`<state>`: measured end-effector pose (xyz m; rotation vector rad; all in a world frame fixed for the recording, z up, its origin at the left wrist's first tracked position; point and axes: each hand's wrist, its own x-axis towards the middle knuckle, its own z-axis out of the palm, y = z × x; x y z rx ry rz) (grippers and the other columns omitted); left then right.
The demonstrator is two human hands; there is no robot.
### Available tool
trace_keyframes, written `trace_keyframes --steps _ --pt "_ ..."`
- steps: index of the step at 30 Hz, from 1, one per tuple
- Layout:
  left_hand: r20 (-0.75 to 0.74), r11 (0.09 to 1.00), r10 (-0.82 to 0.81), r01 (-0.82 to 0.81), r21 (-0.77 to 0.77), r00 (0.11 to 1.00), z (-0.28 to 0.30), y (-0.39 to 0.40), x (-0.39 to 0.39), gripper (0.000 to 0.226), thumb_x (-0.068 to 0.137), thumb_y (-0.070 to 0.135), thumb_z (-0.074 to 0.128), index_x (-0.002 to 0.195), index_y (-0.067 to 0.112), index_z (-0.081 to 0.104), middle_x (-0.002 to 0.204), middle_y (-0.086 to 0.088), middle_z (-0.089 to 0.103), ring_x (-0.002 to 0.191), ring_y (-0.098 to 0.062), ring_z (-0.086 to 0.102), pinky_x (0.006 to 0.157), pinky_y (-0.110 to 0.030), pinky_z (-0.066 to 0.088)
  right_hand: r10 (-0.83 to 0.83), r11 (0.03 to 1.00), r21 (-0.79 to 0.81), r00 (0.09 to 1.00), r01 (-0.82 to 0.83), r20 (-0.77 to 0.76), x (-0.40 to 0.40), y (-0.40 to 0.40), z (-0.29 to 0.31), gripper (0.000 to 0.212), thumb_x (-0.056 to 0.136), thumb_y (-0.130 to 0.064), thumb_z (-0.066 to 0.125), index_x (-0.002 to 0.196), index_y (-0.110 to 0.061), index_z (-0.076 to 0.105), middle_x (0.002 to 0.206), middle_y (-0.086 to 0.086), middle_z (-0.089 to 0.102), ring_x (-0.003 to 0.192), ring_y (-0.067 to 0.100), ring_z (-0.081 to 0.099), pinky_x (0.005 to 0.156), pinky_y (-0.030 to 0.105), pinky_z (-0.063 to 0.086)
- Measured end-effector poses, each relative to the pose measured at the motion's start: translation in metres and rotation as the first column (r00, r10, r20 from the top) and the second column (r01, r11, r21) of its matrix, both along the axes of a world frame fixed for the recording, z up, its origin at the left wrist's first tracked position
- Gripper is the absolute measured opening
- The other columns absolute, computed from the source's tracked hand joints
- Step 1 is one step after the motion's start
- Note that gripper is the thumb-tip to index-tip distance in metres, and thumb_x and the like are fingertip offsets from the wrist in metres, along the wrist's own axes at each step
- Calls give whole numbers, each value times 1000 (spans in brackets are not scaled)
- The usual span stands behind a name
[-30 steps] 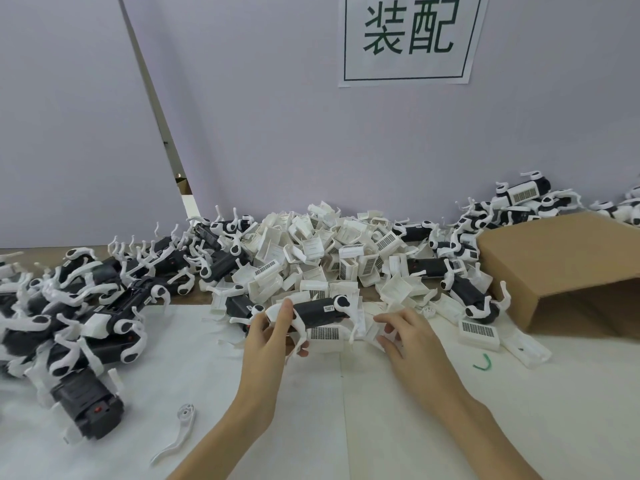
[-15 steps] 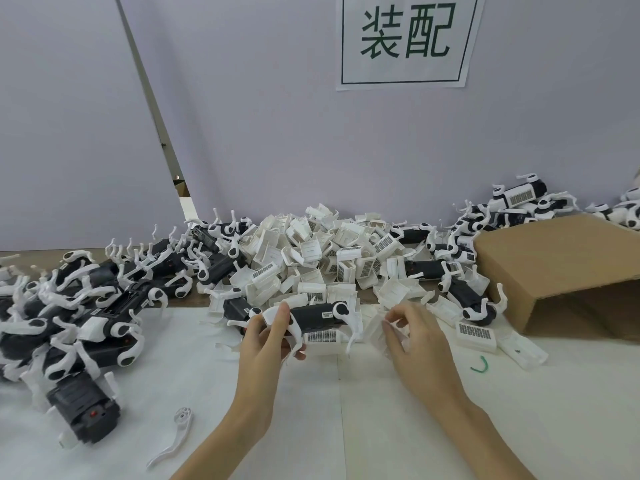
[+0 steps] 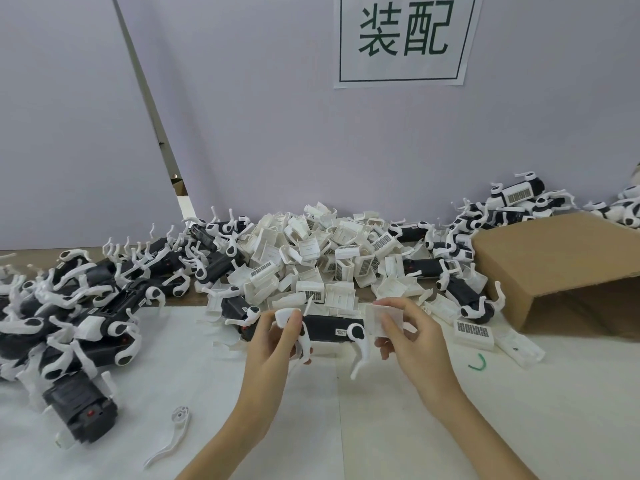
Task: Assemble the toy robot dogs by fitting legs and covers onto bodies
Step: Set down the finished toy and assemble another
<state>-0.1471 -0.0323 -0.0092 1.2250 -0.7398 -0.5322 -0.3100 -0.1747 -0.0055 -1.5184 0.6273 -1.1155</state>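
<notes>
Lying at the far left (image 3: 65,327): a heap of black dog bodies with white legs already fitted, spreading toward the near edge, one black body (image 3: 81,408) sitting nearest of all. Resting just right of that, alone on the white table cover (image 3: 519,427): a single loose white leg (image 3: 171,436).

Gripping near the centre: the left hand (image 3: 273,344), fingers curled round the left end of a black toy dog body (image 3: 329,329), thumb pressing on a white hip piece. Being held above the table cover, lengthwise left to right, with a white leg (image 3: 358,348) hanging down from its right end.

Pinching just beside that right end: the right hand (image 3: 412,336), thumb and fingers closing on a white cover (image 3: 382,320), touching or nearly touching the body; hard telling which.

Piling up beyond both hands, against the wall: a mound of loose white covers (image 3: 329,258), many showing barcode labels. Hanging above on the wall: a paper sign (image 3: 403,38) with green characters.

Lying open on its side at the right: a cardboard box (image 3: 557,271), more assembled dogs (image 3: 516,202) stacking up behind it. Sitting near its mouth on the table cover: a small green hook-shaped piece (image 3: 478,362).
</notes>
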Motion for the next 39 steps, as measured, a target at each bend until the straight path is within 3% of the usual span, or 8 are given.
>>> trace_keyframes --steps 5,9,13,23,29,32,35,39 --pt "50 1000 -17 16 12 999 -1 -1 0 34 91 57 67 98 24 67 88 -6 69 90 -32 69 92 -41 58 130 984 113 988 -140 86 1 2 6 28 106 -14 57 114 -28 80 89 -17 72 93 14 69 83 30 61" --pt "100 999 -44 44 4 994 1 2 -2 44 85 64 67 102 23 66 92 -18 64 86 -32 64 92 -54 55 115 990 71 989 -121 91 -2 5 9 29 105 -15 60 118 -33 79 118 -17 75 113 16 72 87 25 60" --pt "149 996 -85 84 16 985 0 2 -4 39 87 62 66 104 26 67 100 -23 66 98 -44 63 94 -57 54 151 988 14 987 -152 63 -2 8 11 43 102 -16 66 137 -40 64 120 -13 75 116 7 69 92 25 58" --pt "155 988 -149 152 -6 977 1 6 -4 43 93 55 63 117 20 67 104 -14 68 95 -24 65 95 -59 52 327 885 -253 909 -391 -260 3 27 9 32 99 -14 67 125 -32 63 119 -8 71 111 18 67 91 18 49" --pt "202 976 -208 217 -24 957 4 9 -4 34 95 50 63 118 24 66 101 -19 62 88 -22 60 86 -38 50 393 876 -175 876 -449 -279 -2 24 11 32 101 -14 65 128 -32 61 124 -6 72 118 20 67 98 38 55" --pt "198 977 -207 215 -18 958 3 8 -4 30 99 45 63 118 22 66 107 -18 68 95 -22 65 88 -33 52 418 862 -153 849 -483 -324 -4 23 14 45 93 -21 74 131 -37 56 127 -10 70 120 14 66 98 28 53" --pt "171 980 -199 201 6 965 3 6 -7 23 100 41 58 113 24 68 104 -12 71 94 -18 67 86 -28 54 248 866 -295 858 -405 -451 -3 26 10 50 87 -29 80 127 -43 53 126 -20 67 118 4 64 93 17 51" --pt "129 986 -167 167 14 977 3 5 -6 35 99 48 59 116 20 68 103 -14 71 95 -23 67 96 -50 53 -57 753 -611 901 -244 -430 6 31 1 48 90 -27 80 124 -43 51 138 -32 49 133 -5 48 107 12 38"
